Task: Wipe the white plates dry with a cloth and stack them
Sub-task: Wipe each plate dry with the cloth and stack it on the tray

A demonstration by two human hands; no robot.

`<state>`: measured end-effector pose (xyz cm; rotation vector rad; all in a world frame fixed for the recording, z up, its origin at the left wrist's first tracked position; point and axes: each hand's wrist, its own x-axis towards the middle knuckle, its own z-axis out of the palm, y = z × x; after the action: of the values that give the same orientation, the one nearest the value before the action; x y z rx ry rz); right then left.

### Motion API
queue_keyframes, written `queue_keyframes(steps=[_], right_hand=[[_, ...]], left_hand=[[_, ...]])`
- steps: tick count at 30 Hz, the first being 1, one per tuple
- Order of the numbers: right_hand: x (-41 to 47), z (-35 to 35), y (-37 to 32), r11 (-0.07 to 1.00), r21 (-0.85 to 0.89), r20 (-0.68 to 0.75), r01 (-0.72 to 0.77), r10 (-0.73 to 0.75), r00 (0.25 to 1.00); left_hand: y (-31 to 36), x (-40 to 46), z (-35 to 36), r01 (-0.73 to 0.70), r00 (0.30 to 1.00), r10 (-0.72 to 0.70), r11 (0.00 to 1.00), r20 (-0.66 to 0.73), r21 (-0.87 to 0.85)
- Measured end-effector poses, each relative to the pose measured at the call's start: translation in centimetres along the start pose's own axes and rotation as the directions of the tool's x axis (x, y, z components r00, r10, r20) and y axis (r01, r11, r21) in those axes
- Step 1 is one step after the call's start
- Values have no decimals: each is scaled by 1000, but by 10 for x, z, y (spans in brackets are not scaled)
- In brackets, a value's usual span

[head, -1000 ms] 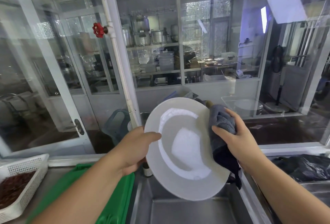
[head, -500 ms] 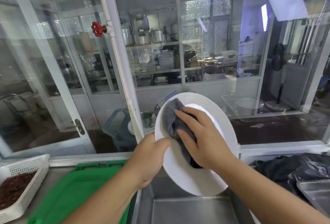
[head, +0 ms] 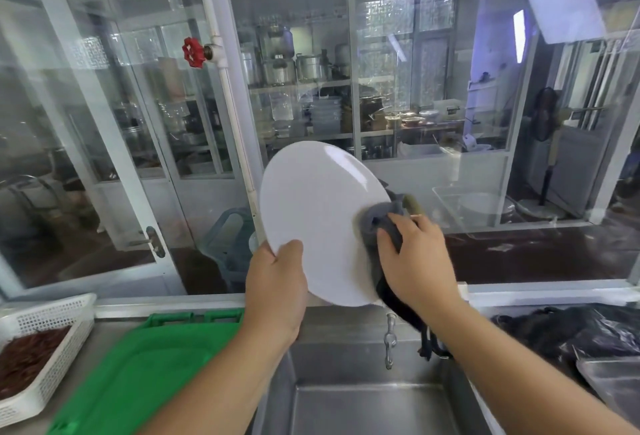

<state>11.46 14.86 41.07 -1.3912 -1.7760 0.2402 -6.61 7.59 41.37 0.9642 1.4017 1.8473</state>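
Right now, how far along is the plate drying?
Done: nothing stacked shows in this view. In hand: the left hand grips the plate by its lower rim over the sink, while the right hand presses the cloth on its right edge. Left: finish wiping, then stack it; further plates aren't clearly visible.

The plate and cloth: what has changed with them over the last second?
The right hand carried the grey cloth from the white plate's right rim onto its middle, then back to the lower right edge, where it now presses the cloth. The plate turned from facing the camera to tilted more edge-on. The left hand kept gripping the plate's lower left rim, above the steel sink.
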Motion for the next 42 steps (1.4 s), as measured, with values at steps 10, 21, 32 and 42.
queue_keyframes(steps=[10,21,32,42], right_hand=[[-52,24,-26,930,361,75,74,-108,991],[39,4,2,999,-20,-102,29,-31,994],[-7,21,45,907,291,117,-305,283,952],[-18,2,47,870,223,190,-439,403,895]], left_hand=[[-20,-17,8,47,999,-50,989,14,142],[-19,-30,0,8,1000,-8,1000,24,12],[-14,-25,-14,81,991,-96,985,96,154],[-17,-11,-31,-124,980,17,833,200,539]])
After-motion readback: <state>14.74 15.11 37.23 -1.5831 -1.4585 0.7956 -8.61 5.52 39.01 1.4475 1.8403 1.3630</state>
